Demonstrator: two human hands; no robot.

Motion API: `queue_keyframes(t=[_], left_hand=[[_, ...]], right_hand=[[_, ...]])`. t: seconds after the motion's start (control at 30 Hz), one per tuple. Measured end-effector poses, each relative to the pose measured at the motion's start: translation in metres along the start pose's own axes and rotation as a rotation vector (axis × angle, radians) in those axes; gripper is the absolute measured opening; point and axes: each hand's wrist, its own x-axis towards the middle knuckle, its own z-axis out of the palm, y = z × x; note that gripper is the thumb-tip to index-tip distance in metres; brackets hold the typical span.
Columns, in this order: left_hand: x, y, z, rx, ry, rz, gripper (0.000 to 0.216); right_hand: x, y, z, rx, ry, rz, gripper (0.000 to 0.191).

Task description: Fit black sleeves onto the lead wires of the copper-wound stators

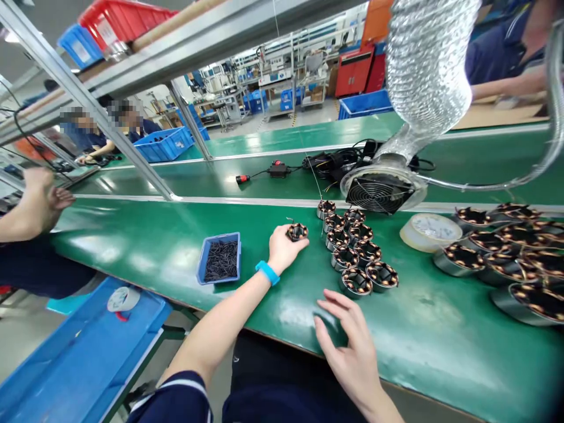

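Observation:
My left hand (282, 247), with a blue wristband, is closed on a small round copper-wound motor stator (297, 232), holding it just above the green bench (176, 247). My right hand (348, 341) rests open near the bench's front edge, fingers spread, holding nothing. Its fingertips lie just short of the nearest stator (355, 282) in a cluster of several small stators (352, 247) standing in two rows.
A small blue tray of dark thin parts (220, 258) sits left of my left hand. A fan on a foil duct (381, 191), a white tape roll (429, 230) and larger stators (506, 252) stand to the right. Another person's arm (30, 205) rests at far left.

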Motion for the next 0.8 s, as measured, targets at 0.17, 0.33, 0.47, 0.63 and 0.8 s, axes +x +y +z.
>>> queue_keyframes(t=[0.17, 0.33, 0.47, 0.63, 0.8], left_hand=[[0.071, 0.006, 0.034, 0.032, 0.006, -0.022, 0.041], [0.072, 0.009, 0.028, 0.022, -0.158, 0.014, 0.051], [0.017, -0.001, -0.033, 0.216, -0.055, 0.245, 0.065], [-0.047, -0.04, -0.143, 0.585, 0.44, 0.037, 0.048], [-0.068, -0.083, -0.182, 0.601, 0.21, -0.39, 0.039]], right_hand=[[0.0, 0.002, 0.002, -0.001, -0.03, -0.043, 0.015], [-0.001, 0.002, -0.003, 0.012, -0.06, -0.055, 0.012], [0.001, 0.002, -0.004, 0.011, -0.076, -0.062, 0.011], [-0.005, 0.0, -0.005, 0.021, -0.159, -0.103, 0.01], [-0.013, 0.022, -0.001, 0.102, -0.237, -0.087, 0.012]])
